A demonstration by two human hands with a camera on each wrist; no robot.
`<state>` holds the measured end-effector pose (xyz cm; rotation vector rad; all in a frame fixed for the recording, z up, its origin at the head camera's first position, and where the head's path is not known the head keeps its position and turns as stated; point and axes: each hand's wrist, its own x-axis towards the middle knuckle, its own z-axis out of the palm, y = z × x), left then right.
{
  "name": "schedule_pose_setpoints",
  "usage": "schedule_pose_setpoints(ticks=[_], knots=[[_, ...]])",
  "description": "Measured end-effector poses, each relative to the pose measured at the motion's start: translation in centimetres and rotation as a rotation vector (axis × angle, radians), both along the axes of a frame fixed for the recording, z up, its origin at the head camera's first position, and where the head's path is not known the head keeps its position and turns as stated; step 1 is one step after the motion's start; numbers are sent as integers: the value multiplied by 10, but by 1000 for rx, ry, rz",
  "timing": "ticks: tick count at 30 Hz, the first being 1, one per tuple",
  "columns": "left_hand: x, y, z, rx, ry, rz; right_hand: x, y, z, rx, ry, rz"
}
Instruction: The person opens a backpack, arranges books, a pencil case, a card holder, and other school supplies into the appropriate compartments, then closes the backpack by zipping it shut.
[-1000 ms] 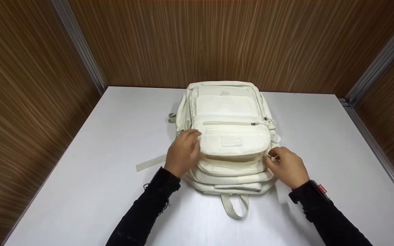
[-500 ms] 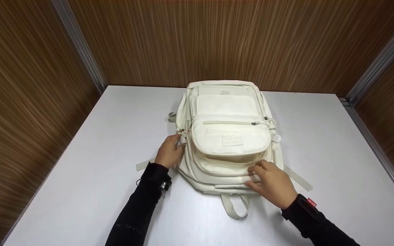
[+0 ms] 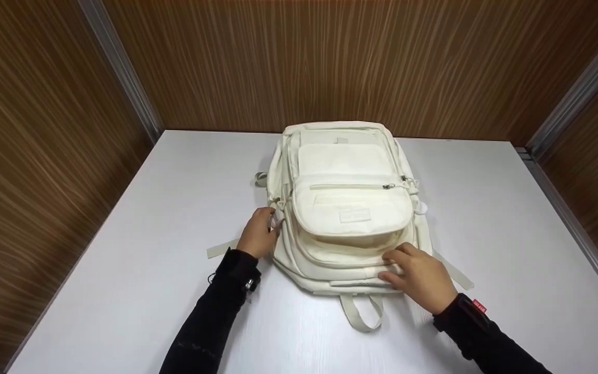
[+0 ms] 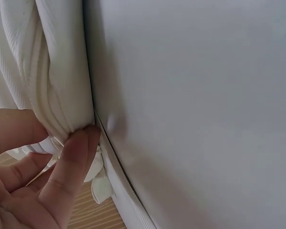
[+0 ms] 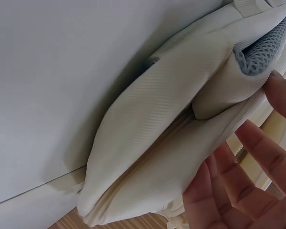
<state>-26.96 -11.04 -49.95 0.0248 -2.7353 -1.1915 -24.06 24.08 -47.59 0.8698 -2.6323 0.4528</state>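
Head view showed a cream backpack (image 3: 348,208) lying flat in the middle of a white table (image 3: 122,291), its carry loop (image 3: 362,313) pointing toward the person. The left hand (image 3: 257,236) sat at the bag's left edge, fingers curled and pinching a small zipper pull (image 3: 276,221) there; in the left wrist view the thumb (image 4: 69,167) pressed against the ribbed fabric. The right hand (image 3: 421,278) rested on the near end of the bag, fingers fairly straight and spread, pressing the cloth down rather than gripping it. A loose strap (image 3: 221,250) trailed out on the table beside the left wrist. The step in hand looked like working a zipper along the bag's side. The next move probably called for a steady pull along the zipper track while the right hand kept the bag from sliding.
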Motion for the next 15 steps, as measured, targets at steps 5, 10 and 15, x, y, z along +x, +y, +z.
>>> schedule_pose_setpoints(ticks=[5,10,15], knots=[[5,4,2,-17,-3,-6,-6,9,2,12,-48,2],[12,11,3,-16,-10,-16,-14,19,5,10,-117,20],[19,21,4,-40,-28,-37,-22,29,9,22,-153,30]])
